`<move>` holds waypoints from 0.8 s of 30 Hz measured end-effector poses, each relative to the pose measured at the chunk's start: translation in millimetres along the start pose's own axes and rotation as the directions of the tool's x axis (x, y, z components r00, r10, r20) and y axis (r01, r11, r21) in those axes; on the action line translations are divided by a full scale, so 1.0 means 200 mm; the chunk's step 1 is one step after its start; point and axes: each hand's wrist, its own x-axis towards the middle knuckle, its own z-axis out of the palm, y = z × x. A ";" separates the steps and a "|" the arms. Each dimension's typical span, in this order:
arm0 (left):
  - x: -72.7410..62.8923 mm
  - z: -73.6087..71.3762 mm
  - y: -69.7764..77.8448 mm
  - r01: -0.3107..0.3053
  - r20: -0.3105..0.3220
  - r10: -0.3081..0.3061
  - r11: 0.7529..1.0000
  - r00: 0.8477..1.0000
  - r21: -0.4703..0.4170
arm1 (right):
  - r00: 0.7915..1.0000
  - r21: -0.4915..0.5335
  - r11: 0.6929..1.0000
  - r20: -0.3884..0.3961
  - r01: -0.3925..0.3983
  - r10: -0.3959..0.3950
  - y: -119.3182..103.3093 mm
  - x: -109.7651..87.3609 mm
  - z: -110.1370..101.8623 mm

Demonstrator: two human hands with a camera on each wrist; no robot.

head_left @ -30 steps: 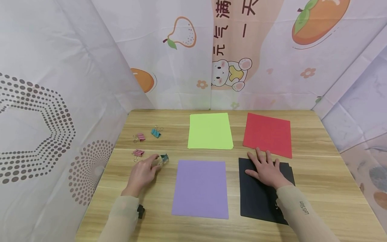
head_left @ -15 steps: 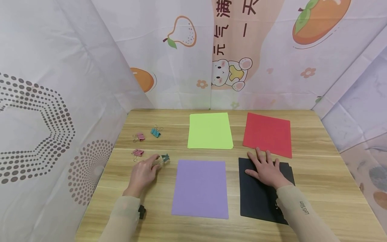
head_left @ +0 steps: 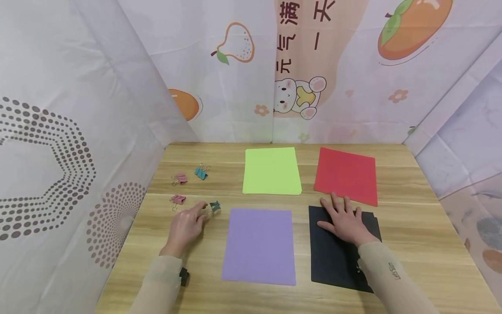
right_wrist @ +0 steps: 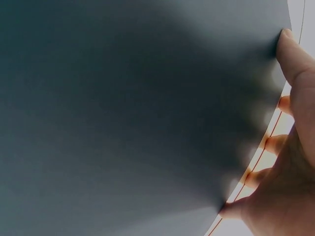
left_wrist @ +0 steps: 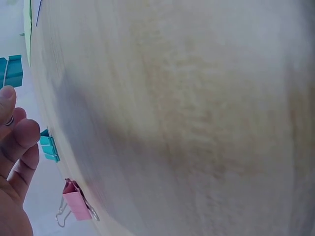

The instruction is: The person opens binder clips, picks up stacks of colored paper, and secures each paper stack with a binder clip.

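Pinching a teal clip (head_left: 215, 206) between the thumb and bent fingers of the left hand (head_left: 186, 226), apparently by its wire handles. Held left of the purple paper (head_left: 259, 248), near its upper left corner but apart from it. Hard to tell from the head view whether lifted clear of the table (head_left: 243, 301) or just touching.

Early in the work, judging by one clip in hand, three lying loose, and none visible on any paper. Left unused farther to the left: a blue clip (head_left: 201, 172), an upper pink clip (head_left: 181, 179) and a lower pink clip (head_left: 178, 199).

Resting flat with fingers spread, gripping nothing, on the black paper (head_left: 329, 261) with the right hand (head_left: 347, 223). Reaching with fingertips to the near edge of the red paper (head_left: 346, 175). Set beyond the purple paper, a green paper (head_left: 272, 171).

Seen only from the left wrist: thumb close against the wire of the held clip. Seen from the right wrist: thumb tip on the dark sheet, but no clips. Given only by the head view: the whole layout, back to the printed curtain (head_left: 219, 100).
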 end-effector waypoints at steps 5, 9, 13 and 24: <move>0.00 0.00 0.00 0.000 -0.006 0.000 1.000 1.000 -0.005 | 1.000 -0.001 1.000 0.001 -0.001 0.001 0.00 0.00 0.00; 0.00 0.00 0.00 -0.001 -0.009 0.001 1.000 1.000 -0.003 | 1.000 0.010 1.000 0.008 -0.009 0.009 0.00 0.00 -0.01; 0.00 0.00 0.00 -0.005 -0.017 0.005 1.000 1.000 -0.009 | 1.000 0.039 0.999 0.008 -0.005 0.005 0.00 0.00 -0.04; 0.00 0.00 0.00 -0.032 -0.032 0.032 0.999 0.999 -0.007 | 0.992 0.046 0.995 -0.090 0.088 -0.083 0.12 -0.03 -0.10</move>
